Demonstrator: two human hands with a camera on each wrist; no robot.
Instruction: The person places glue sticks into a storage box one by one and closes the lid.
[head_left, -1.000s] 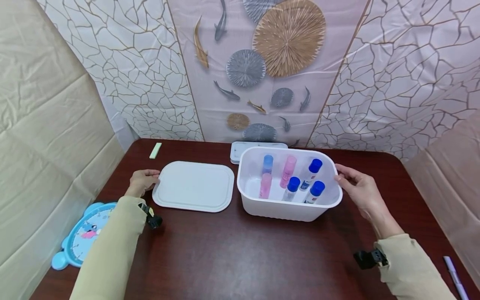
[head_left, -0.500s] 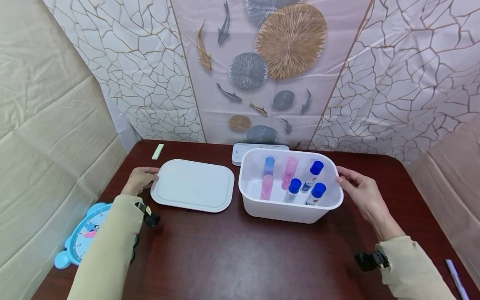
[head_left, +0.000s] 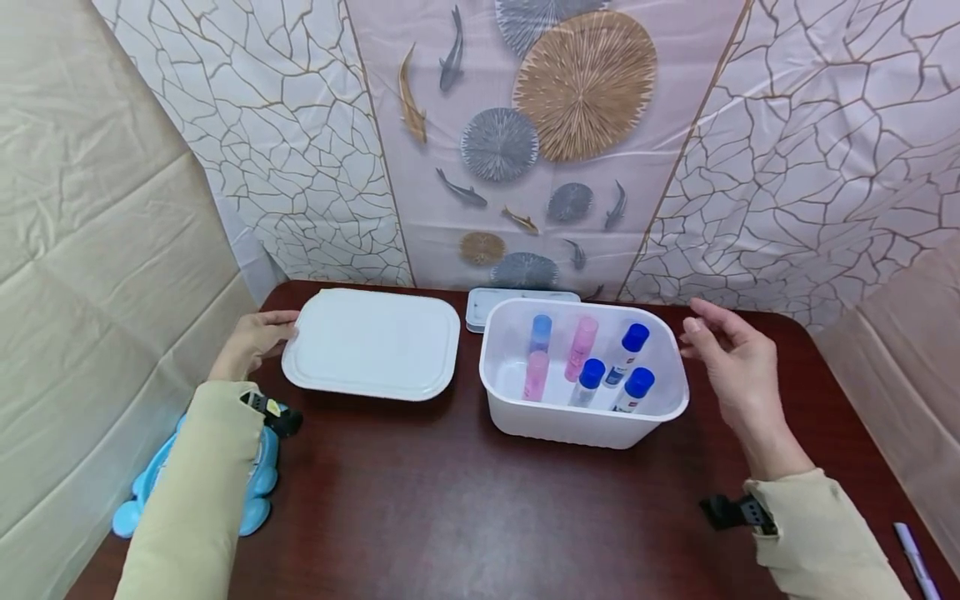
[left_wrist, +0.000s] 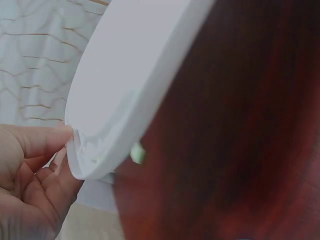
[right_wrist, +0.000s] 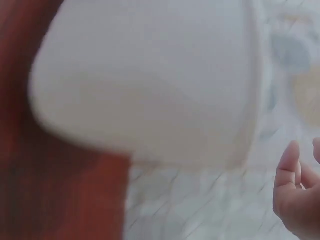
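Pinching the left edge of the white lid (head_left: 372,343) with my left hand (head_left: 251,340), I hold it tilted off the table (head_left: 465,508) so it can travel. My right hand (head_left: 731,371) hovers open beside the white bin (head_left: 585,421) of glue sticks (head_left: 626,350). A second ago the lid lay flat and that hand touched the rim.

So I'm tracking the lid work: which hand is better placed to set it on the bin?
Probably the left hand: it grips the lifted lid, while the right hand hovers open beside the bin.
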